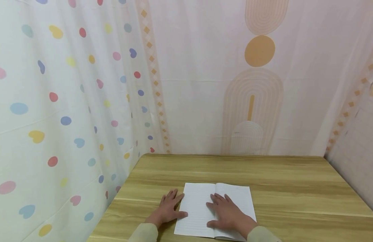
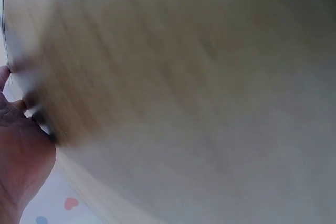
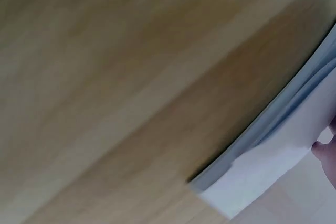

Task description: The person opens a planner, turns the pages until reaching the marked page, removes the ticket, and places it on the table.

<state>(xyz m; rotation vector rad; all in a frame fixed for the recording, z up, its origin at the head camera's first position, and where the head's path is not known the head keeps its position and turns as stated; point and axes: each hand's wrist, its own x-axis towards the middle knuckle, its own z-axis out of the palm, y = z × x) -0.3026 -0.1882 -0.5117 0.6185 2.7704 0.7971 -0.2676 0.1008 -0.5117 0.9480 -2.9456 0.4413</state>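
An open notebook with lined white pages (image 1: 195, 215) lies flat on the wooden table. Along its left edge is my left hand (image 1: 167, 210), fingers spread, with the thumb over the page's edge and the rest of the hand on the table. My right hand (image 1: 227, 213) rests on the right page near the centre fold, its fingers straight and spread. In the left wrist view, part of the left hand (image 2: 23, 150) shows at the left side. The right wrist view catches the notebook's edge (image 3: 252, 174) and a bit of the right hand (image 3: 328, 156).
The wood-grained table (image 1: 295, 188) extends behind the notebook and to both sides. A curtain with coloured dots and hearts (image 1: 68, 101) hangs along the left. Behind the table's far edge hangs a pale curtain with arch patterns (image 1: 198, 101).
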